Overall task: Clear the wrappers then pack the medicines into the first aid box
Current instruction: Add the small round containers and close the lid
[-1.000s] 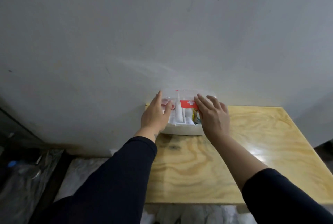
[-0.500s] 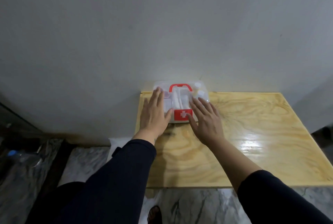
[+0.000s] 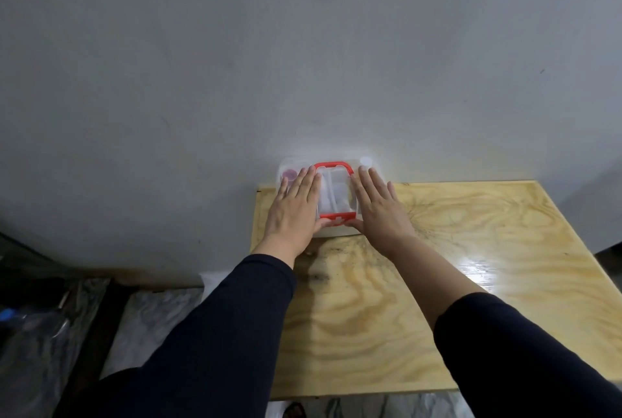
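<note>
The first aid box [image 3: 335,197] is a clear plastic case with a red handle and a red clasp bearing a white cross. It lies at the far left corner of the wooden table [image 3: 471,249], against the grey wall, with its lid down. White items show dimly through the lid. My left hand [image 3: 296,212] lies flat on the left half of the lid, fingers spread, thumb at the clasp. My right hand [image 3: 378,207] lies flat on the right half, its thumb also at the clasp. No wrappers or loose medicines are in view.
The grey wall [image 3: 303,64] stands right behind the box. Left of the table, on the floor, lie a clear plastic bag [image 3: 37,333] and a white sheet [image 3: 151,323]. The table's front edge is near my body.
The lid has come down from half open to flat on the box. Both hands have moved from the lid's edge to press flat on top, thumbs at the clasp.
</note>
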The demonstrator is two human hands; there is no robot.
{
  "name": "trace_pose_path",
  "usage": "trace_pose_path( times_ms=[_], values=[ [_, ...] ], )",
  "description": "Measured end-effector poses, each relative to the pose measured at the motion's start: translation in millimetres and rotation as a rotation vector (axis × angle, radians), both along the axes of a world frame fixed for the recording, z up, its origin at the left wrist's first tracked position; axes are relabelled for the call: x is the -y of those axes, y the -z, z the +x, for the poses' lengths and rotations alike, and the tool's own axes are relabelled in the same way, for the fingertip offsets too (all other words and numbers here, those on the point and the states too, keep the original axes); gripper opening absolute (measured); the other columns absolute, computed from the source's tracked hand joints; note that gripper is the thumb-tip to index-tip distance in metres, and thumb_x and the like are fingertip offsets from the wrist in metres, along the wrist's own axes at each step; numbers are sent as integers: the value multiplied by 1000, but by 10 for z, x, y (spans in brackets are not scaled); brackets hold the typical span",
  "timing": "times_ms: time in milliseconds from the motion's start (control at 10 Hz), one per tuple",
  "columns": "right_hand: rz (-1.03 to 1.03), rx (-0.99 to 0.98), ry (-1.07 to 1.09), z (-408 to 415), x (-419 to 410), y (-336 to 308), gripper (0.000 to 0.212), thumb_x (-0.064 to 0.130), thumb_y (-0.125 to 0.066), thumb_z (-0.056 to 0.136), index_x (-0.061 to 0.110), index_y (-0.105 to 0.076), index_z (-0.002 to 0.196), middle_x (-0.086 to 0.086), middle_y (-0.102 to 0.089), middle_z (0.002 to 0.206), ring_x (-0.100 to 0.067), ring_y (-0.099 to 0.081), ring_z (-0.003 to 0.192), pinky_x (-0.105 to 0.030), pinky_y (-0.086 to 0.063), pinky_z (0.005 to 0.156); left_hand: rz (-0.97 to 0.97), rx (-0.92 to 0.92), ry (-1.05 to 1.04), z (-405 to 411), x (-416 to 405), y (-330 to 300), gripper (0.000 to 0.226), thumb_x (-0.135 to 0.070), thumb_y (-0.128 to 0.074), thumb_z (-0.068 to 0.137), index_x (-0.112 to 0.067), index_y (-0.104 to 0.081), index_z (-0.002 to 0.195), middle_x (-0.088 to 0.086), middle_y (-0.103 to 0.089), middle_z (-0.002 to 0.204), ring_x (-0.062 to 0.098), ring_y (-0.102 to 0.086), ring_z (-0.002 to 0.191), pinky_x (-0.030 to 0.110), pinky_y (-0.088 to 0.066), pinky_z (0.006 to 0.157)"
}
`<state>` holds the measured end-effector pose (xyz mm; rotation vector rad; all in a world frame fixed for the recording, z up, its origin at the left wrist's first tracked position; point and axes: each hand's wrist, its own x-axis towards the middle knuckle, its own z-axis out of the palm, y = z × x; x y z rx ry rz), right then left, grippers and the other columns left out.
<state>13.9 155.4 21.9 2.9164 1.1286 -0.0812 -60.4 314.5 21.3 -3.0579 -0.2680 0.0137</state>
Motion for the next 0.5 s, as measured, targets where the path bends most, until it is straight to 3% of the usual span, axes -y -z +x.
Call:
trace_pose_path(
  times_ms=[200, 300, 400, 500],
  values=[
    [-19, 21, 6, 37, -30, 16, 84, 55, -34, 94, 12, 12, 150, -9, 14, 161, -21, 25, 140, -43, 0, 121, -19, 16, 18, 47, -44, 15, 89, -59, -35, 94, -8, 6, 154, 8, 9, 164, 20, 8, 151, 39, 0, 124],
    [-49, -23, 4, 10, -37, -69, 86, 55, -35, 93, 12, 13, 150, -9, 15, 161, -24, 21, 145, -43, 0, 122, -30, 7, 16, 17, -63, -16, 88, -57, -36, 95, -9, 8, 154, 7, 12, 163, 20, 11, 150, 39, 2, 124],
    [-5, -108, -5, -17, 15, -351, 86, 51, -44, 93, 14, 8, 151, -6, 11, 162, -23, 14, 149, -44, 1, 122, -131, 60, 68, -11, -142, -30, 84, -60, -21, 95, -9, 14, 152, 3, 25, 157, 20, 16, 149, 39, 14, 120],
    [211, -151, 14, -50, 134, -946, 72, 44, -51, 93, 24, -15, 151, 3, -7, 162, -15, 1, 150, -43, -9, 124, -226, 286, 40, -402, -298, 156, 82, -62, -8, 95, -5, -14, 154, 3, -5, 162, 22, -14, 150, 33, 9, 121]
  ],
)
